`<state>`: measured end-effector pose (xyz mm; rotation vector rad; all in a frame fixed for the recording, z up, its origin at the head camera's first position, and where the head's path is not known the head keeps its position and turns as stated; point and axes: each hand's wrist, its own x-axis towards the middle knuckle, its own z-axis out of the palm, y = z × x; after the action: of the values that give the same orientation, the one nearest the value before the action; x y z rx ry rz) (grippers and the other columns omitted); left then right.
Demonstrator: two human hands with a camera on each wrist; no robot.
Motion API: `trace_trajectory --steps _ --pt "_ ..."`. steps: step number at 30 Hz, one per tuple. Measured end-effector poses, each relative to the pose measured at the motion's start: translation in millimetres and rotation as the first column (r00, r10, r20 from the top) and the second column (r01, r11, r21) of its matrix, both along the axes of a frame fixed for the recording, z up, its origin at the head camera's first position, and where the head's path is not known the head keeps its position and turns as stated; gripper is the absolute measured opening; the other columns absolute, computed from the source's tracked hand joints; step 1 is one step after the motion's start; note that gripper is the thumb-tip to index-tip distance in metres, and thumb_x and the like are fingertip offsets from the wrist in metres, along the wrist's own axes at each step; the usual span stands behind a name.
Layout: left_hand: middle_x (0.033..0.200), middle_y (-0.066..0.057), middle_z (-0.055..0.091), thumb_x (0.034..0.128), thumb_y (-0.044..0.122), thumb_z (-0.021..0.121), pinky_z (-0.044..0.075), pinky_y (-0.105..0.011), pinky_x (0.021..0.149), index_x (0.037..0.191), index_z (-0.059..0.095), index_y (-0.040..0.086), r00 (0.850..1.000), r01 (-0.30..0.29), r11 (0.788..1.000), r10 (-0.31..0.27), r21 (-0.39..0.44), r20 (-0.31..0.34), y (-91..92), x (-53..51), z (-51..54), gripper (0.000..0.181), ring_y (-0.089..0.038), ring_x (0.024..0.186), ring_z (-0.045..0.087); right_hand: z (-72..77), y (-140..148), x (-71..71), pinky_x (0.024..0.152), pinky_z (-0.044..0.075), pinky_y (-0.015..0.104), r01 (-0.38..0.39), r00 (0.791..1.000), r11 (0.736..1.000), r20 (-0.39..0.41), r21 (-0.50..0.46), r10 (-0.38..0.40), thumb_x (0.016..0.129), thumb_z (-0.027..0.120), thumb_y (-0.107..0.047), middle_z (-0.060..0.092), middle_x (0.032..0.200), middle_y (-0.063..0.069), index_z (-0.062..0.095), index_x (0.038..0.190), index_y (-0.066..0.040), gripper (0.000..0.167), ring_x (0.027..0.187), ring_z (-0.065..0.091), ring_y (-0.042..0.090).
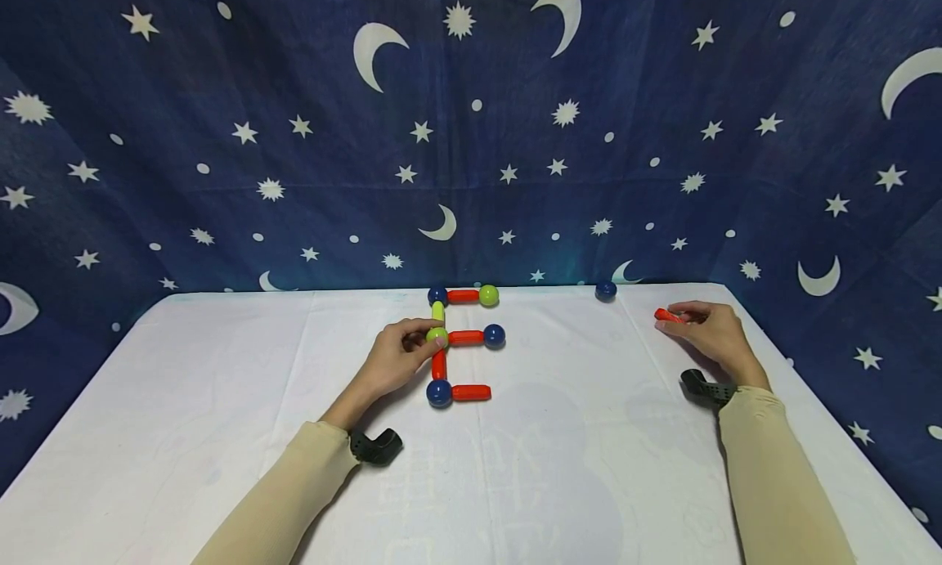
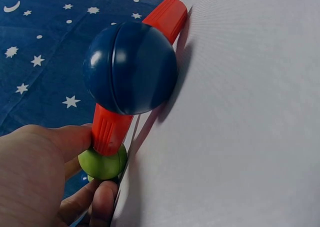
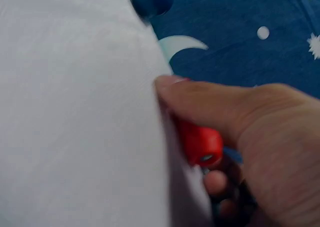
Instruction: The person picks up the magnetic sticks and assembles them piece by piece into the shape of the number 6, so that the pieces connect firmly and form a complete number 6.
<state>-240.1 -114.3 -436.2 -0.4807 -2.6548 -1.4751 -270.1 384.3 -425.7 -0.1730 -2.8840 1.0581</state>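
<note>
Magnetic balls and rods lie joined in an E-like shape in the head view. My left hand [image 1: 393,355] pinches the green ball [image 1: 437,336] at its middle joint. From that ball a red rod [image 1: 466,338] leads to a blue ball [image 1: 494,336]. Below it, another blue ball [image 1: 439,393] carries a red rod [image 1: 471,392] with a free right end. At the top, a dark blue ball [image 1: 437,296] joins a red rod and a second green ball [image 1: 489,295]. Far to the right, my right hand [image 1: 712,336] holds a loose red rod [image 3: 200,143] between thumb and fingers.
A single blue ball [image 1: 606,291] sits near the back edge of the white-covered table [image 1: 574,467]. Behind it hangs a dark blue cloth [image 1: 515,213] with moons and stars. Black wrist devices [image 1: 377,448] are on both forearms.
</note>
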Motion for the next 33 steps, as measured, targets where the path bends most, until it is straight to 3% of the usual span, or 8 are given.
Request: trace_trajectory --steps 8,17,25,33 --pt "0.103 -0.009 0.068 0.0959 0.016 0.072 0.048 -0.03 0.075 0.125 0.071 0.005 1.0 -0.006 1.0 0.006 -0.001 -0.009 -0.9 -0.1 -0.7 0.031 -0.021 0.084 0.057 -6.8 -2.6 -1.4 0.081 0.042 0.038 0.01 0.996 1.0 -0.087 -0.005 -0.01 0.09 0.077 -0.04 0.062 0.122 0.03 0.066 0.125 0.007 0.06 0.104 0.054 0.036" --pt "0.102 -0.009 0.067 0.0967 0.018 0.071 0.048 -0.032 0.077 0.126 0.071 0.006 1.0 -0.009 1.0 0.009 -0.004 0.003 -1.3 -0.3 -1.4 0.031 -0.022 0.085 0.057 -6.2 -7.5 -2.2 0.083 0.043 0.038 0.026 0.996 1.0 -0.09 -0.013 -0.027 0.091 0.076 -0.04 0.063 0.122 0.029 0.067 0.125 0.006 0.058 0.107 0.055 0.035" --pt "0.107 -0.01 0.068 0.0969 0.018 0.071 0.049 -0.033 0.078 0.127 0.071 0.006 1.0 -0.008 1.0 0.008 -0.006 0.006 -1.1 -0.2 -1.0 0.032 -0.022 0.085 0.057 6.4 -20.0 -2.7 0.072 0.044 0.024 0.008 0.99 1.0 -0.14 -0.004 -0.009 0.092 0.074 -0.044 0.067 0.116 0.024 0.069 0.124 0.003 0.057 0.095 0.056 0.026" --pt "0.1 -0.009 0.066 0.0967 0.017 0.071 0.049 -0.031 0.076 0.125 0.071 0.006 1.0 -0.002 1.0 0.002 -0.006 0.0 -0.6 -1.2 -1.4 0.031 -0.021 0.084 0.057 23.8 -42.1 -5.2 0.068 0.045 0.017 -0.076 0.989 0.997 -0.129 -0.023 0.073 0.096 0.071 -0.038 0.068 0.112 0.024 0.067 0.125 0.005 0.052 0.091 0.059 0.023"
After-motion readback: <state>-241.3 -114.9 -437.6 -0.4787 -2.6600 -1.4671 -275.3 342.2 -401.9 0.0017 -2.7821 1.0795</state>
